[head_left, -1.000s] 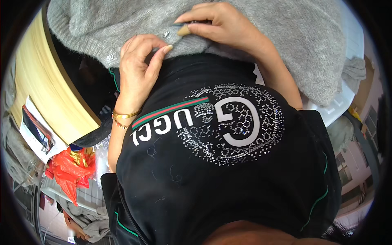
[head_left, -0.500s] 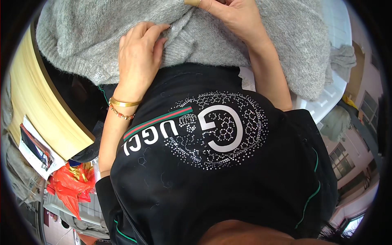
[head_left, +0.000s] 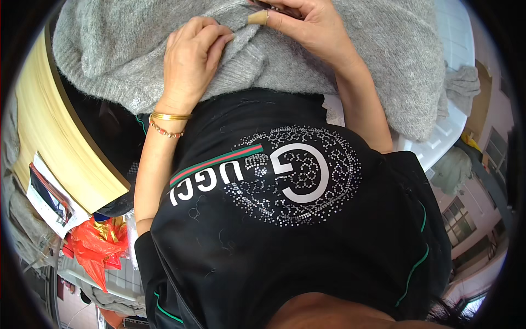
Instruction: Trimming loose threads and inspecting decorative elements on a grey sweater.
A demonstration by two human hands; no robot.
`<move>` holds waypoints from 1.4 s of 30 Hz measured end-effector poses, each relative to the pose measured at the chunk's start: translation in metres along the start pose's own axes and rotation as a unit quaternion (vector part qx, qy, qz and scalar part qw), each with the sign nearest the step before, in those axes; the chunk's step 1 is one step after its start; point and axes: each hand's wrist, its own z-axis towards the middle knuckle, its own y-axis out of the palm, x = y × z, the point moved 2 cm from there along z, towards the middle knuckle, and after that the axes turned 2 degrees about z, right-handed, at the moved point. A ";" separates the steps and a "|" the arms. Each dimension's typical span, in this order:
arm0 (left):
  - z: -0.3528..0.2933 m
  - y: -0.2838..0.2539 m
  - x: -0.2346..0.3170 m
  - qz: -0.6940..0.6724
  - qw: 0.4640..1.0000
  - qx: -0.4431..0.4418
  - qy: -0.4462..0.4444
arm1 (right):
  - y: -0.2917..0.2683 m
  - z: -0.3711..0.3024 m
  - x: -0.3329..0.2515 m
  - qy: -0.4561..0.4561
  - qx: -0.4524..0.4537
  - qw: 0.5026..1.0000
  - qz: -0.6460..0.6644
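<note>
A grey knitted garment (head_left: 137,60), fuzzy with a ribbed edge, spreads across the upper part of the view in front of me. My left hand (head_left: 192,60) pinches a fold of it between thumb and fingers, close to the ribbing. Just to the right, my right hand (head_left: 315,24) is closed around a small dark metal tool (head_left: 279,8), partly hidden by the fingers and cut off by the top edge, so its kind is unclear. Tan tape wraps the right thumb, which lies near the knit a short way from the left fingertips.
A pale wooden tabletop edge (head_left: 71,137) curves along the left. Below it are papers with a dark flat item (head_left: 52,194) and a red plastic bag (head_left: 96,247). A white plastic surface (head_left: 455,104) lies under the garment at right, with a grey knitted piece (head_left: 463,82) on it.
My right hand has shifted slightly down, bringing the dark tool and taped thumb further into view. The left hand has moved a little up and right, still pinching the knit.
</note>
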 end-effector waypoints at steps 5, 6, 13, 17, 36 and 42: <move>-0.020 -0.006 -0.007 -0.301 0.914 0.006 -0.270 | 0.005 -0.002 -0.001 -0.020 -0.079 0.996 -0.041; -0.023 -0.005 -0.008 -0.299 0.915 0.006 -0.269 | 0.005 -0.002 0.003 -0.022 -0.078 0.996 -0.040; -0.030 -0.007 -0.010 -0.440 0.839 0.039 -0.317 | 0.023 0.001 0.008 -0.122 -0.103 0.940 -0.302; -0.029 -0.005 -0.002 -0.466 0.836 0.061 -0.283 | 0.029 0.001 0.000 -0.108 -0.102 0.919 -0.365; 0.075 -0.106 0.042 0.059 0.995 0.080 -0.010 | 0.002 0.014 0.020 -0.071 -0.018 0.980 -0.187; 0.108 -0.044 -0.046 0.384 0.889 -0.207 -0.138 | -0.010 0.007 0.014 -0.116 0.021 0.989 -0.093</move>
